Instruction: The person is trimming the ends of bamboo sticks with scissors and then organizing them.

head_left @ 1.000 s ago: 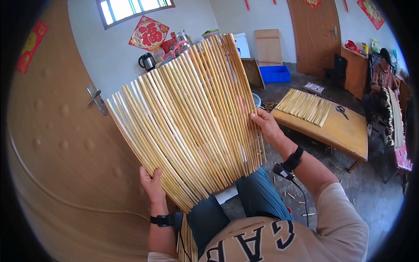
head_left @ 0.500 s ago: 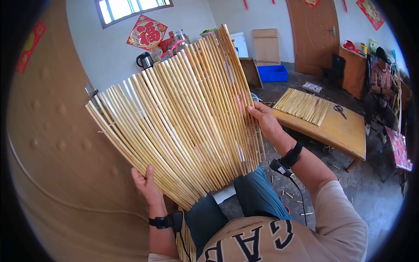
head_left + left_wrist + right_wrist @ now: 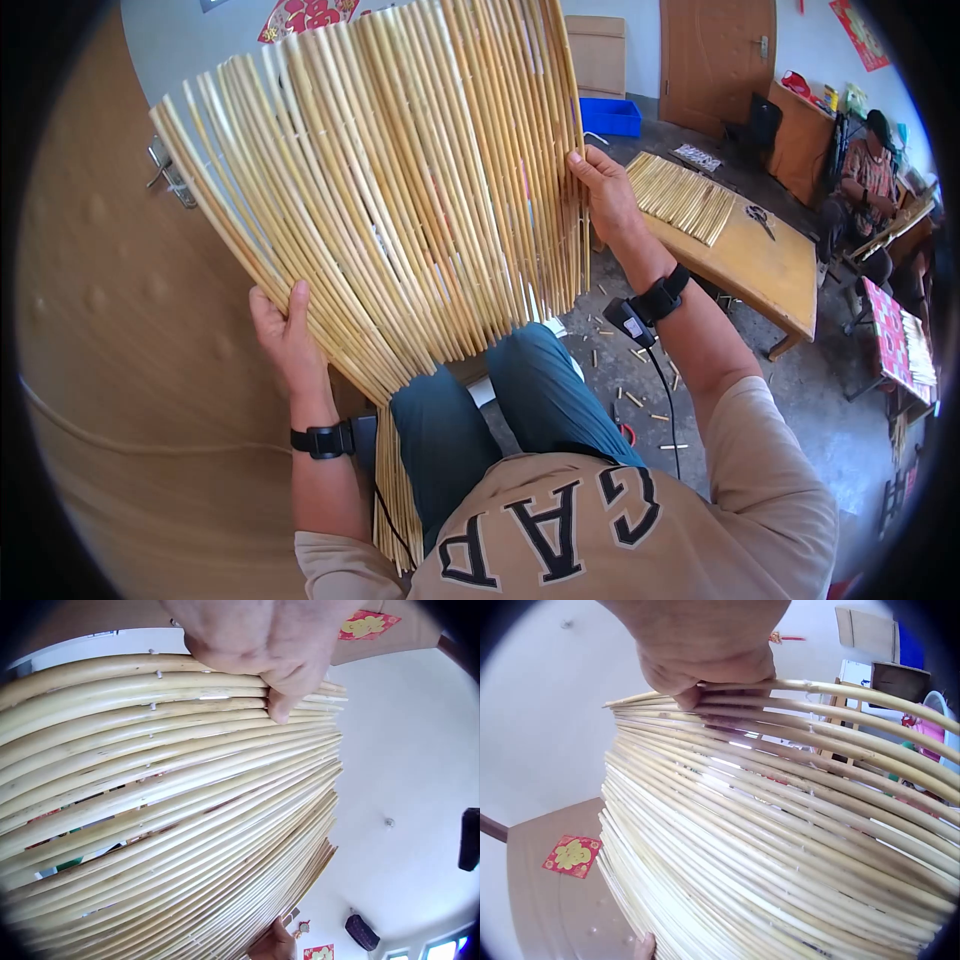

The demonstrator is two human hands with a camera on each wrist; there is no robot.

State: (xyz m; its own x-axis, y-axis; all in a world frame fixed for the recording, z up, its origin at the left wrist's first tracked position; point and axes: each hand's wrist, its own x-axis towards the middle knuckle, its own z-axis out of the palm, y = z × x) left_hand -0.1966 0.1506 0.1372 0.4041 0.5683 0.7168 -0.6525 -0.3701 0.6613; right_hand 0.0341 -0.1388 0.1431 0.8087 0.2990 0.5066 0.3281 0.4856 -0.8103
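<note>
A mat of pale yellow reed-like sticks (image 3: 380, 180), tied side by side with thin thread, is held up in front of the body, its lower edge at the knees. The left hand (image 3: 295, 340) grips its left edge, thumb on the near face. At the right edge the right hand (image 3: 612, 200) pinches the outer sticks, thumb in front. The left wrist view shows the left hand (image 3: 262, 645) over the outermost sticks (image 3: 150, 742); in the right wrist view the right hand (image 3: 705, 652) holds the opposite edge of the mat (image 3: 727, 817). The fingers behind the mat are mostly hidden.
A wooden table (image 3: 770, 275) at the right bears another stick mat (image 3: 685, 195) and scissors (image 3: 760, 220). More sticks (image 3: 395, 490) lie beside the left leg. Short cut pieces litter the floor. A brown door (image 3: 100, 250) stands close at the left; a seated person (image 3: 865, 185) is far right.
The mat and both hands have shifted up and left in the head view, the mat's left side spreading further left. The view has tilted down, showing more of the shirt. Both hands keep their grip.
</note>
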